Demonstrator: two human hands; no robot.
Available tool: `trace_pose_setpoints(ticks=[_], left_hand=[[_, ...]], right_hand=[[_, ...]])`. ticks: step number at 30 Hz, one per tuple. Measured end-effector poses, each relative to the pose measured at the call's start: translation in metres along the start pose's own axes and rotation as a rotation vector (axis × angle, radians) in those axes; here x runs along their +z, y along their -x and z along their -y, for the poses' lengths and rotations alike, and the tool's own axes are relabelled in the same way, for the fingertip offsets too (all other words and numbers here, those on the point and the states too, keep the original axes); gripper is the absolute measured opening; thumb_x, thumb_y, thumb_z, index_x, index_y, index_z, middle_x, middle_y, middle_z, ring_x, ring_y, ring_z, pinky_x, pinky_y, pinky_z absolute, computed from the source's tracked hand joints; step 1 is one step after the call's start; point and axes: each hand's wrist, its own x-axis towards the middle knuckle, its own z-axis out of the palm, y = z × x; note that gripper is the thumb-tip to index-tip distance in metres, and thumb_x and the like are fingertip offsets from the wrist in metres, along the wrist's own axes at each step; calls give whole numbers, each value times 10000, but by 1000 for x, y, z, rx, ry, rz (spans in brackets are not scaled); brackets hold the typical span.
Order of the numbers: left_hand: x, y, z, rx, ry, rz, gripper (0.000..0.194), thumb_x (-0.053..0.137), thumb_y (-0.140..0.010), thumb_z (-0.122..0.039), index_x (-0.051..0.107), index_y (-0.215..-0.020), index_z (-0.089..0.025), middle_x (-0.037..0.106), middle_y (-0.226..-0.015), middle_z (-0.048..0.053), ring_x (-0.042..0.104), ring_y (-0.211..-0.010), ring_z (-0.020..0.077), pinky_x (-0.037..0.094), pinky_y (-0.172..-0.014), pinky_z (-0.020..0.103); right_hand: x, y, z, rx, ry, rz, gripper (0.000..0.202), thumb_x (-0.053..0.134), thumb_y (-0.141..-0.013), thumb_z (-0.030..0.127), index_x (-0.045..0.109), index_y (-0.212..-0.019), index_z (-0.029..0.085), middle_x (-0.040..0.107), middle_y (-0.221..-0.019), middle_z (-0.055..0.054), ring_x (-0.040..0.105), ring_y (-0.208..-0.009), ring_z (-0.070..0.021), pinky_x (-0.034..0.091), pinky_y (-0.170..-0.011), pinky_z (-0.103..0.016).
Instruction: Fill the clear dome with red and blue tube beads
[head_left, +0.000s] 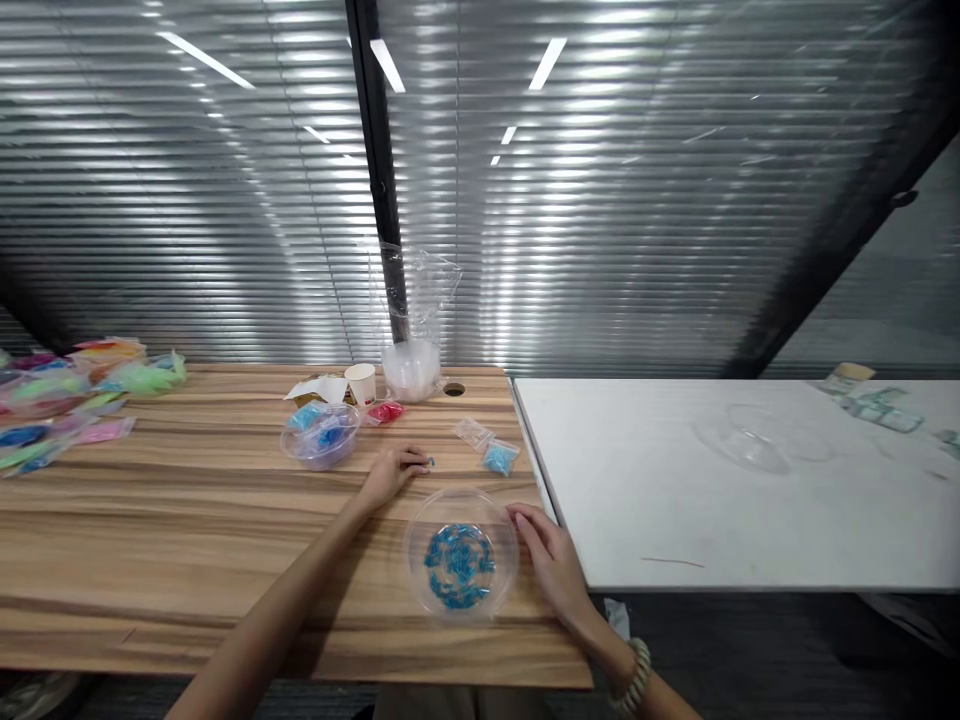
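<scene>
Two worktops, two hands, one clear dish of blue beads.

The wooden worktop [187,520], grained and striped, abuts a smooth white worktop [675,500]. Near its front edge sits one round clear plastic dish [461,556] holding a heap of small blue beads [457,566]. The right hand [551,560] rests against the dish's rim, fingers loosely spread and holding nothing. The left hand [390,472] lies beyond the dish, fingers [420,461] pinched narrow on one tiny blue bead [430,462]. A second clear bowl [322,436] and one small bag of blue beads [499,458] lie nearby.
</scene>
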Motion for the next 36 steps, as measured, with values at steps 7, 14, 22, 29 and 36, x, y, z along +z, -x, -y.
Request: trace_pose_setpoints(ticks=[7, 14, 22, 29, 36], left_hand=[[8, -4, 6, -19, 16, -57, 127, 594, -770, -237, 703, -789, -176, 682, -876, 62, 606, -829, 179, 454, -791, 288], [13, -9, 6, -44, -11, -60, 132, 530, -768, -174, 663, -761, -171, 677, -825, 56, 600, -804, 176, 446, -761, 282], [15, -14, 3, -40, -8, -61, 148, 509, -750, -151, 650, -707, -164, 664, -782, 55, 584, -777, 174, 427, -751, 273], [12, -16, -3, -107, 29, -108, 132, 538, -732, -220, 651, -691, -164, 672, -729, 46, 588, -702, 174, 433, -672, 266], [-14, 1, -92, -16, 308, -158, 137, 575, -746, -268, 640, -683, -165, 657, -728, 40, 581, -680, 165, 431, -633, 244]], right_hand=[[1, 0, 2, -7, 11, -8, 384, 492, -816, 508, 661, -938, 185, 666, -995, -88, 592, -949, -241, 446, -880, -372], [1, 0, 4, -2, 21, -13, 378, 510, -801, 510, 666, -932, 190, 672, -994, -86, 598, -945, -244, 457, -875, -382], [2, -1, 3, -6, 29, 3, 369, 491, -819, 488, 656, -945, 183, 664, -1001, -83, 590, -954, -235, 447, -882, -367], [2, -1, 2, -24, 26, -2, 354, 488, -824, 481, 656, -943, 194, 665, -1001, -73, 585, -965, -231, 445, -885, -358], [3, -3, 0, -27, 16, 0, 327, 489, -833, 453, 658, -947, 197, 666, -1002, -65, 585, -969, -222, 440, -887, -344]])
